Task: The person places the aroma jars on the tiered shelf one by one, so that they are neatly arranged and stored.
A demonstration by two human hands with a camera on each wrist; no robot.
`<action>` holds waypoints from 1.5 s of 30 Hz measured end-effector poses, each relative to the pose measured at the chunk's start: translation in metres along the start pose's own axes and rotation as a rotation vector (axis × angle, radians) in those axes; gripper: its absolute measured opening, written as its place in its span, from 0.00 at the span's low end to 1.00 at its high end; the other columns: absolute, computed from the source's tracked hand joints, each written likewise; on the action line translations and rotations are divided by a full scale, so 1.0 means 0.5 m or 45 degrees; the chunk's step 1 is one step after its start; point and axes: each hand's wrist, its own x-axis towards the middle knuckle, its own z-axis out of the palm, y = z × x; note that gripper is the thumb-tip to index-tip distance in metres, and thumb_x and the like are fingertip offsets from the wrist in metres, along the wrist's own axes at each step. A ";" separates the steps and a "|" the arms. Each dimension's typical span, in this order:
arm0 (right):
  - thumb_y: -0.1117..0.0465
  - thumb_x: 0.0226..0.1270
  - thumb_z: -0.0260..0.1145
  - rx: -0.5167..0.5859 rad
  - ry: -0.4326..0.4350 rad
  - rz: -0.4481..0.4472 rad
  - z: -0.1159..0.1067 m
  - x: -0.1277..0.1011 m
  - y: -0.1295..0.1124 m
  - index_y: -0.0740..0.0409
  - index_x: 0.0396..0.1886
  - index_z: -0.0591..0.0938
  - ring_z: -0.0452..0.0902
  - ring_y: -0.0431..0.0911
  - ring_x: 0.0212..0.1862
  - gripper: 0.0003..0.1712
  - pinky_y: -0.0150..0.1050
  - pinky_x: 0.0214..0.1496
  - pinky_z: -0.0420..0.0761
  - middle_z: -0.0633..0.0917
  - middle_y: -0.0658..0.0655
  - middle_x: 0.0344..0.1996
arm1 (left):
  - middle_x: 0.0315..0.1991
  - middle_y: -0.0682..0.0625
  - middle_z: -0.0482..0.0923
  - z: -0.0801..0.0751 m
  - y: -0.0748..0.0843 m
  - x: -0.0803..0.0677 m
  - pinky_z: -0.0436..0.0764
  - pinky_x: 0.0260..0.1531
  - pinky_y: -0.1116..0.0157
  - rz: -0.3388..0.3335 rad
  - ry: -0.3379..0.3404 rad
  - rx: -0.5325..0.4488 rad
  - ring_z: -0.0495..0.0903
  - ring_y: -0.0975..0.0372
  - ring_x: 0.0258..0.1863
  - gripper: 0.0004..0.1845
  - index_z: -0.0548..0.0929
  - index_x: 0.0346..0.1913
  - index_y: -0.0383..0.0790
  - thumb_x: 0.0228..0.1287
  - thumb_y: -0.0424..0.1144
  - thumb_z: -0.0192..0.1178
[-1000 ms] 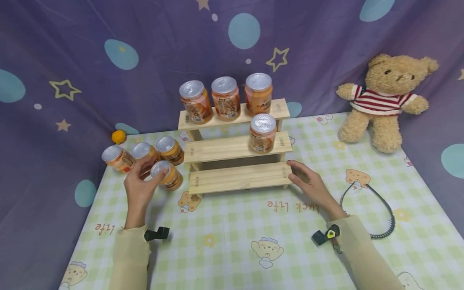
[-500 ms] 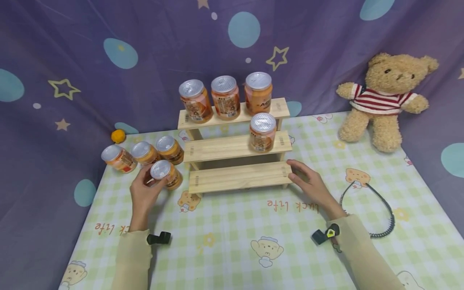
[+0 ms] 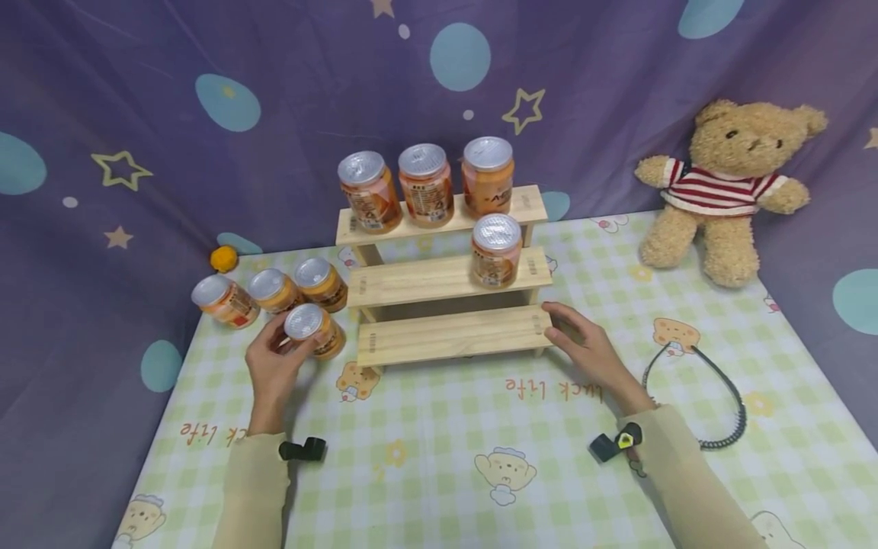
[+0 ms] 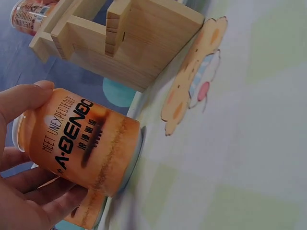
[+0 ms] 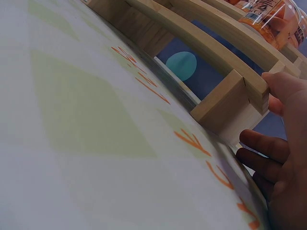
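My left hand [image 3: 277, 362] grips an orange jar [image 3: 325, 339] with a silver lid, standing at the left of a three-step wooden rack [image 3: 453, 335]. In the left wrist view, thumb and fingers wrap the upper part of this jar [image 4: 81, 143], its base at the tablecloth. My right hand [image 3: 583, 351] holds the right end of the lowest step between thumb and index finger. In the right wrist view its other fingers [image 5: 264, 146] curl beside the rack's leg. Behind the left hand stand more jars [image 3: 322, 286], one partly covered by the fingers.
Three jars [image 3: 427, 187] stand on the top step, and a single jar [image 3: 497, 252] on the right of the middle step. A teddy bear [image 3: 730, 191] sits at the back right. A dark coiled cord [image 3: 737, 412] lies at right, and a small yellow object [image 3: 223, 258] at back left.
My left hand has shifted slightly right and tightened round the front jar, which has hardly moved. The right hand has stayed at the rack's end.
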 end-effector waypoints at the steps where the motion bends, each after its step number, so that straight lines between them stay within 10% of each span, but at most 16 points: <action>1: 0.58 0.76 0.60 0.004 0.000 -0.004 0.000 0.000 -0.001 0.56 0.71 0.71 0.69 0.58 0.72 0.26 0.20 0.70 0.67 0.73 0.60 0.71 | 0.43 0.69 0.78 -0.001 0.000 0.000 0.79 0.42 0.84 -0.006 0.006 -0.008 0.79 0.75 0.43 0.31 0.82 0.59 0.35 0.48 0.28 0.77; 15: 0.58 0.77 0.60 0.015 -0.007 -0.008 0.000 0.000 0.003 0.55 0.72 0.71 0.69 0.59 0.73 0.26 0.17 0.67 0.66 0.73 0.61 0.72 | 0.39 0.68 0.82 -0.010 0.026 0.002 0.82 0.38 0.81 -0.097 0.064 -0.063 0.81 0.73 0.39 0.33 0.83 0.58 0.33 0.43 0.26 0.78; 24: 0.58 0.77 0.60 -0.011 -0.010 0.006 0.001 0.000 0.004 0.55 0.72 0.71 0.69 0.59 0.72 0.26 0.47 0.75 0.68 0.73 0.60 0.71 | 0.37 0.66 0.83 -0.021 0.063 0.005 0.83 0.36 0.81 -0.082 0.121 -0.118 0.83 0.71 0.37 0.32 0.85 0.55 0.31 0.40 0.24 0.79; 33: 0.56 0.76 0.60 -0.007 0.000 0.007 0.001 -0.002 0.002 0.54 0.72 0.71 0.69 0.58 0.72 0.27 0.15 0.67 0.64 0.73 0.59 0.71 | 0.35 0.65 0.85 -0.027 0.110 0.002 0.82 0.35 0.81 -0.086 0.157 -0.114 0.82 0.70 0.36 0.30 0.87 0.52 0.37 0.39 0.26 0.80; 45: 0.56 0.77 0.60 -0.023 -0.007 0.001 0.000 0.000 0.006 0.55 0.72 0.71 0.68 0.61 0.72 0.27 0.21 0.70 0.67 0.73 0.61 0.71 | 0.40 0.60 0.86 -0.028 0.172 0.000 0.84 0.36 0.79 0.005 0.129 -0.211 0.84 0.68 0.36 0.30 0.87 0.52 0.35 0.38 0.23 0.79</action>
